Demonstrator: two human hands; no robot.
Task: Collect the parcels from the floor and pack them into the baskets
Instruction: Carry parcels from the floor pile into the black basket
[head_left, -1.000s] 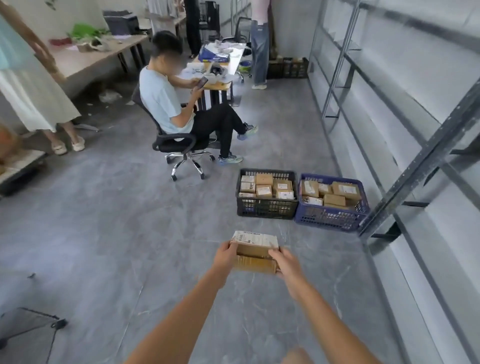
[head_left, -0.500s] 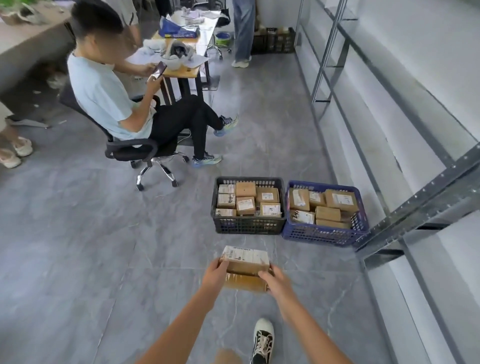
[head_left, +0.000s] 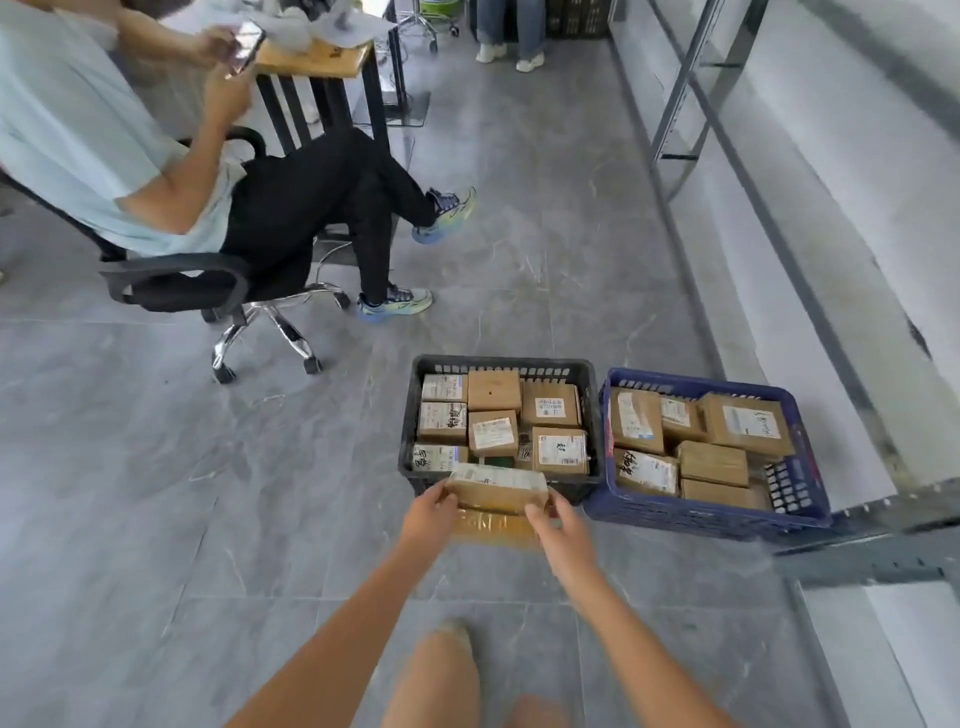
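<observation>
Clearly both hands, left hand (head_left: 427, 514) and right hand (head_left: 557, 525), clamp the ends of a stacked pair of parcels (head_left: 496, 493), probably to steady them. They hang at the black basket (head_left: 415, 470)'s near rim, likely because gaps remain there.

1. Two baskets on the floor: one black basket (head_left: 500, 364) and one blue basket (head_left: 810, 467), side by side.
2. In the black one I count eight parcels showing.
3. In the blue one I count seven parcels showing.
4. Two stacked parcels in my grip: the top parcel (head_left: 497, 486) and a lower parcel (head_left: 493, 526) under it, blurred.
5. My two hands: left hand (head_left: 428, 514), right hand (head_left: 558, 530).
6. One office chair (head_left: 208, 283), one seated person (head_left: 104, 135) in it.
</observation>
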